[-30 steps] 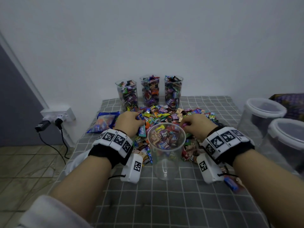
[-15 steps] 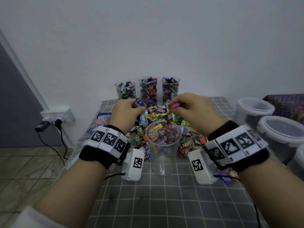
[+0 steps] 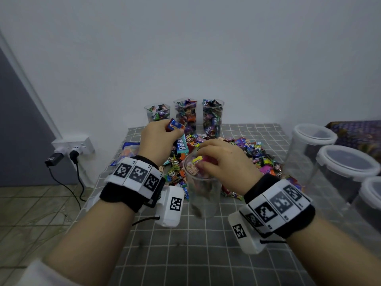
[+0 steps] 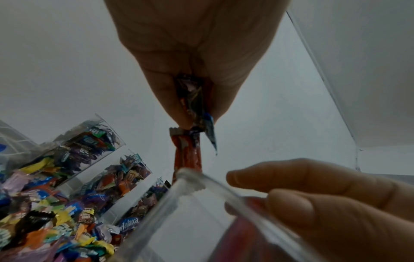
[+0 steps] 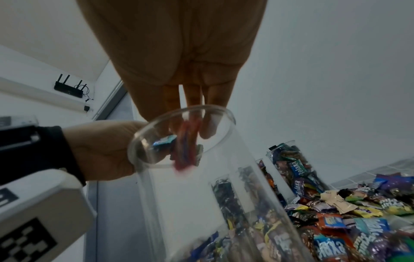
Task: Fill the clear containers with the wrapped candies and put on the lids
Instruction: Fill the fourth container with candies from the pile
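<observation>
The right hand (image 3: 224, 162) hangs over the mouth of a clear cup (image 3: 203, 195) with its fingers (image 5: 209, 127) pointing down into it. A pink and red candy (image 5: 187, 147) sits between the fingertips or has just left them; the blur makes it impossible to tell which. The left hand (image 3: 158, 141), just beside the cup and a little higher, pinches a few wrapped candies (image 4: 191, 109) between thumb and fingers, an orange wrapper hanging below.

The cup stands on a grey checked tablecloth (image 3: 185, 254) and is partly filled. Behind it lies a loose heap of candies (image 3: 253, 153), and beyond that three filled cups (image 3: 186, 114) stand in a row by the wall, none showing a lid. At the right edge are larger tubs with white rims (image 3: 348, 162).

The candies look light, with slick, crinkly wrappers, so a pinch across the middle should hold better than one on a twisted end. The cup seems thin, light and easy to tip; steadying it low on its wall would be wise.
</observation>
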Demonstrator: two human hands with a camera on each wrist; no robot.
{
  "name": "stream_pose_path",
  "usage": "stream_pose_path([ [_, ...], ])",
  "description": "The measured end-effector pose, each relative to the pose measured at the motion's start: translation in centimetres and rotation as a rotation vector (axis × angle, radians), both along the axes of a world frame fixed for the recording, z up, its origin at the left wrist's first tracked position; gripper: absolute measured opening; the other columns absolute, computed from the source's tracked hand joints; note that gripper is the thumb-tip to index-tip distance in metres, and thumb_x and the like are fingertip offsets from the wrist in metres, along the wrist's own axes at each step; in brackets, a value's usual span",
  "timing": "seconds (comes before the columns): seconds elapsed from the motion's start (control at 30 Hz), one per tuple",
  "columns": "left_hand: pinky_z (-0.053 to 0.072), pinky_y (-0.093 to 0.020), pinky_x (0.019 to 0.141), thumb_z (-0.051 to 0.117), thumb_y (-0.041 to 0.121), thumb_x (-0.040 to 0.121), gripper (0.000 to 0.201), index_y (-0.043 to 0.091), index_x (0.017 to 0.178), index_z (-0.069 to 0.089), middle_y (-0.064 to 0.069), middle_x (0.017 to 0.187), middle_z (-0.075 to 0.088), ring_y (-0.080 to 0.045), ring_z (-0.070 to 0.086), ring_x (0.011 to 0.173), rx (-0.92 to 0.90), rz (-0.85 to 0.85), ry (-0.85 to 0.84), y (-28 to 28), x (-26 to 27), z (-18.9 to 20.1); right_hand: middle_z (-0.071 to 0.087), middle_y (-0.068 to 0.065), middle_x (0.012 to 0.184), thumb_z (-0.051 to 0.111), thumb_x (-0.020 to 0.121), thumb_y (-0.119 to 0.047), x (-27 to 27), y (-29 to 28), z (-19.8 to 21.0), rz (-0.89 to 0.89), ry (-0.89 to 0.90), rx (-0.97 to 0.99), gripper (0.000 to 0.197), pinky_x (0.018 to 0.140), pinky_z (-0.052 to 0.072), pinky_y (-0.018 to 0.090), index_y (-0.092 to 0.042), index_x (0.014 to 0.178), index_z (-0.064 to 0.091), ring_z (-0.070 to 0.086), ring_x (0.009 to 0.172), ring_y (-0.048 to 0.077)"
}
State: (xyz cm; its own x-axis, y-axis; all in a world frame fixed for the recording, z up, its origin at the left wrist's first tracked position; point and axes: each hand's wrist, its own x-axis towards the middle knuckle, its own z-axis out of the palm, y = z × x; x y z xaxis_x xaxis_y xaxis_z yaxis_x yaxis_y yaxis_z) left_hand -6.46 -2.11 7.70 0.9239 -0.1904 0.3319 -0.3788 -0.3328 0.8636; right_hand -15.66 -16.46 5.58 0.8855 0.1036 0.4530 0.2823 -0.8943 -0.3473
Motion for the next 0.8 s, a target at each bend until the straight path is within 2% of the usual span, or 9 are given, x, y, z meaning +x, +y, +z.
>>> stream_pose_path([
  [0.13,0.054,-0.053,0.076,0.066,0.016,0.086,0.012,0.006,0.088,0.071,-0.015,0.081,0.069,-0.035,0.066,0.081,-0.046,-0.004,-0.012,0.0,-0.5,0.4,0.057,0.001,0.124,0.058,0.088,-0.034,-0.5,-0.2,-0.7,-0.126,-0.103,0.170,0.034,0.094,0.034,0.024,-0.013,0.114,0.065,0.051,0.114,0.017],
  [0.23,0.054,-0.051,0.078,0.065,0.015,0.086,0.007,0.011,0.087,0.070,-0.007,0.076,0.067,-0.029,0.066,0.079,-0.063,-0.029,-0.011,-0.2,-1.1,0.8,0.045,-0.006,0.135,0.059,0.079,-0.052,-1.1,-0.3,-1.6,-0.103,0.061,0.442,0.067,0.102,0.031,0.027,-0.022,0.137,0.043,0.039,0.124,0.009],
  [0.3,0.055,-0.049,0.077,0.065,0.015,0.086,0.006,0.011,0.084,0.069,-0.004,0.072,0.066,-0.025,0.065,0.075,-0.066,-0.060,-0.015,-0.4,-1.5,0.9,0.038,-0.012,0.135,0.072,0.070,-0.053,-1.5,-0.1,-2.4,-0.016,0.216,0.668,0.092,0.105,0.032,0.030,-0.030,0.144,0.024,0.036,0.126,0.006],
  [0.37,0.055,-0.048,0.075,0.065,0.015,0.086,0.007,0.012,0.082,0.069,-0.003,0.070,0.065,-0.024,0.065,0.072,-0.048,-0.092,-0.028,-0.8,-1.8,0.7,0.037,-0.011,0.136,0.074,0.059,-0.052,-1.6,0.1,-3.4,0.019,0.292,0.776,0.109,0.105,0.032,0.029,-0.028,0.147,0.014,0.036,0.126,0.006],
  [0.47,0.054,-0.051,0.074,0.067,0.017,0.085,0.010,0.010,0.078,0.069,-0.012,0.073,0.068,-0.033,0.066,0.077,-0.007,-0.149,-0.026,-1.5,-2.2,-0.1,0.043,-0.007,0.137,0.079,0.053,-0.055,-1.2,-0.1,-4.3,-0.012,0.289,0.807,0.110,0.105,0.034,0.029,-0.025,0.143,0.024,0.041,0.125,0.008],
  [0.53,0.053,-0.051,0.074,0.067,0.017,0.084,0.012,0.006,0.080,0.069,-0.016,0.076,0.068,-0.034,0.066,0.079,0.068,-0.188,-0.008,-1.8,-2.3,-0.7,0.048,-0.007,0.131,0.081,0.052,-0.052,-1.0,-0.3,-4.5,-0.030,0.275,0.802,0.097,0.106,0.037,0.032,-0.026,0.133,0.033,0.046,0.122,0.009],
  [0.63,0.054,-0.046,0.077,0.067,0.015,0.084,0.005,0.013,0.080,0.068,-0.010,0.078,0.070,-0.026,0.066,0.077,0.199,-0.257,0.012,-2.1,-2.6,-1.5,0.051,-0.009,0.127,0.080,0.059,-0.041,-1.1,-0.4,-4.7,-0.024,0.252,0.820,0.082,0.104,0.038,0.028,-0.025,0.128,0.038,0.047,0.119,0.006],
  [0.73,0.053,-0.040,0.080,0.066,0.016,0.086,0.009,0.013,0.093,0.070,-0.004,0.083,0.070,-0.019,0.066,0.080,0.263,-0.271,-0.016,-1.9,-2.8,-1.7,0.051,-0.008,0.131,0.082,0.056,-0.050,-1.0,-0.5,-5.1,-0.010,0.238,0.823,0.095,0.107,0.036,0.033,-0.021,0.134,0.037,0.046,0.123,0.006],
  [0.8,0.053,-0.035,0.083,0.067,0.017,0.085,0.015,0.016,0.099,0.070,0.000,0.090,0.070,-0.014,0.066,0.086,0.273,-0.284,-0.022,-1.8,-3.0,-1.5,0.051,-0.009,0.131,0.084,0.059,-0.046,-0.9,-0.5,-5.3,-0.003,0.235,0.821,0.090,0.108,0.036,0.034,-0.023,0.133,0.037,0.046,0.124,0.005],
])
